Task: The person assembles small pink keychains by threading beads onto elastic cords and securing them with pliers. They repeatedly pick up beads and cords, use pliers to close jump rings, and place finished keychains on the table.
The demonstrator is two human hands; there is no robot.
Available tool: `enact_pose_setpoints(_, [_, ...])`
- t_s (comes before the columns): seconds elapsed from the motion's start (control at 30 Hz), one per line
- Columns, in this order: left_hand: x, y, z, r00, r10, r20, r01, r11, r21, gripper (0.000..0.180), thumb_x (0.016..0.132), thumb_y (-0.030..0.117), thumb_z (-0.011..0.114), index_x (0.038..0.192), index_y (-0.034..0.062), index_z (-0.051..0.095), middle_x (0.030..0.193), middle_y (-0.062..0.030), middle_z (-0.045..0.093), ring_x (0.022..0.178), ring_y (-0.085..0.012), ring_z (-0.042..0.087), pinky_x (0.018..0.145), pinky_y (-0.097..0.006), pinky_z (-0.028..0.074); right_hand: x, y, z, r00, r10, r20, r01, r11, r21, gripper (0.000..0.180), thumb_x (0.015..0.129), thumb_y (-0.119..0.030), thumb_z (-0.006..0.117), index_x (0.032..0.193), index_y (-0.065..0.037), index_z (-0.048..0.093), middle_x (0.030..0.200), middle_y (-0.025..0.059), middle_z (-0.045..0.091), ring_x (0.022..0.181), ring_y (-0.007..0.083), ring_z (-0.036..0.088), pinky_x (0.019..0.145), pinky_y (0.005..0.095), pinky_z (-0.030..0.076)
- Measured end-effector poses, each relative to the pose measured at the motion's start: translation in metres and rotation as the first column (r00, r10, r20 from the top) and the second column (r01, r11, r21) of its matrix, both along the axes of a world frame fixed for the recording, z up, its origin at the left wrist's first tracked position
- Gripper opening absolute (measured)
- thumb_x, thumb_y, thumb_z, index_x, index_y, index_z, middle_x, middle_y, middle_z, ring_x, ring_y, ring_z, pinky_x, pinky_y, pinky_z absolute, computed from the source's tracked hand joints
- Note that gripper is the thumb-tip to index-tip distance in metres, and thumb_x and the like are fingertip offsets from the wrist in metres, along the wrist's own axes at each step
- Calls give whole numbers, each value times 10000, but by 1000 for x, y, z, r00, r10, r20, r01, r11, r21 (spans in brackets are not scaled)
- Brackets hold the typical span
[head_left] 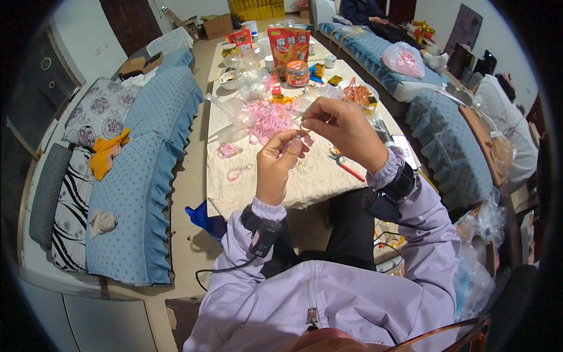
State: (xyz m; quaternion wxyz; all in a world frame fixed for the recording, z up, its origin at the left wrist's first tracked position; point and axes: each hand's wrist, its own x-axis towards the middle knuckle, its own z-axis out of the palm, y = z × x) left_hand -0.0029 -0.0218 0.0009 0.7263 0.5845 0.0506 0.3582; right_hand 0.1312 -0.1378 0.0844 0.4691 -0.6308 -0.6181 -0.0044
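Observation:
Above the near part of the cloth-covered table, my left hand [275,163] and my right hand [346,130] meet with fingertips pinched. Between them is a small gold-coloured piece [302,131], too small to name, with something pink partly hidden behind the fingers. Just beyond lies a heap of pink beaded strands [267,120] beside open plastic bags. To the left, a pink beaded loop [229,151] and a paler loop [238,172] rest on the cloth. Red-handled pliers [350,169] lie beneath my right wrist.
A phone [404,150] lies at the table's right edge. Farther back stand a red food pouch [288,47], an orange-lidded jar [298,74] and several cups. Blue-covered sofas [138,176] flank the table; another person [375,14] sits at the far right.

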Motion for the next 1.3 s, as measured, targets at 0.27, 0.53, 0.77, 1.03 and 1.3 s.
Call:
enact_pose_setpoints(0.27, [6, 3, -5, 995, -88, 47, 90, 995, -40, 293, 953, 92, 669, 1223, -4, 609, 1105, -84, 694, 1012, -156, 654, 868, -271, 516, 3, 2, 3, 995, -44, 88, 38, 998, 59, 67, 885, -63, 712, 922, -19, 677, 832, 60, 676, 697, 142, 625, 598, 263, 487])
enact_pose_setpoints(0.53, [11, 7, -8, 991, -134, 30, 136, 982, -128, 336, 924, 42, 691, 1242, -1, 590, 1130, -89, 681, 1033, -158, 652, 914, -282, 524, 3, 3, 11, 985, -79, 153, 65, 993, 95, 75, 879, -76, 725, 920, -30, 682, 827, 35, 682, 674, 113, 605, 565, 255, 458])
enact_pose_setpoints(0.77, [9, 7, -10, 982, -189, 24, 190, 976, -105, 525, 853, -89, 677, 1336, 47, 525, 1197, -83, 624, 1074, -166, 614, 946, -282, 505, 0, 2, 18, 975, -132, 179, 112, 987, 116, 79, 869, -71, 735, 913, -27, 687, 786, 30, 690, 634, 100, 589, 558, 239, 450])
enact_pose_setpoints(1.03, [1, 15, -17, 978, -197, 69, 207, 956, -209, 544, 860, -33, 675, 1364, 79, 502, 1222, -80, 579, 1059, -162, 570, 983, -292, 448, -5, -3, 29, 974, -177, 142, 167, 983, 82, 130, 840, -117, 740, 908, -22, 682, 827, 104, 685, 710, 228, 643, 647, 337, 505])
enact_pose_setpoints(1.3, [0, 18, -13, 978, -202, 59, 209, 966, -150, 468, 901, 31, 669, 1343, 63, 516, 1215, -87, 591, 1084, -154, 563, 981, -292, 447, -5, -3, 31, 975, -192, 115, 183, 979, 89, 130, 854, -128, 736, 913, -22, 689, 827, 101, 695, 709, 232, 654, 652, 344, 514])
